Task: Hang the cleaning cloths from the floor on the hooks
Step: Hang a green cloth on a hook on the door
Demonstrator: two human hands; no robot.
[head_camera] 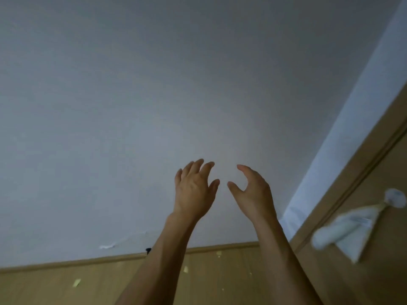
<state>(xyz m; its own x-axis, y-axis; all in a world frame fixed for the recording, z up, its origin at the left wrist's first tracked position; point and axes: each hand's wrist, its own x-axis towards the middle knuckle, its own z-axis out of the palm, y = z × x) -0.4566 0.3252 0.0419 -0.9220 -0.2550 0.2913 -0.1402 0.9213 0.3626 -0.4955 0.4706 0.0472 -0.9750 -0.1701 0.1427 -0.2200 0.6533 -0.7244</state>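
Both my hands are raised in front of a bare white wall (pixel 154 95). My left hand (pixel 195 190) has its fingers spread and relaxed and holds nothing. My right hand (pixel 253 190) is beside it, thumb and fingers apart in a loose curve, also empty. A white cleaning cloth (pixel 350 230) hangs from a round white hook (pixel 396 198) on the wooden door (pixel 374 271) at the right. It looks blurred. No cloth on the floor is in view.
A wooden skirting board (pixel 88 260) runs along the wall's foot, with wood panelling (pixel 44 287) below it that carries small yellowish scraps (pixel 76 282). A torn patch of wallpaper (pixel 108 246) sits low on the wall. The door frame (pixel 363 172) rises at the right.
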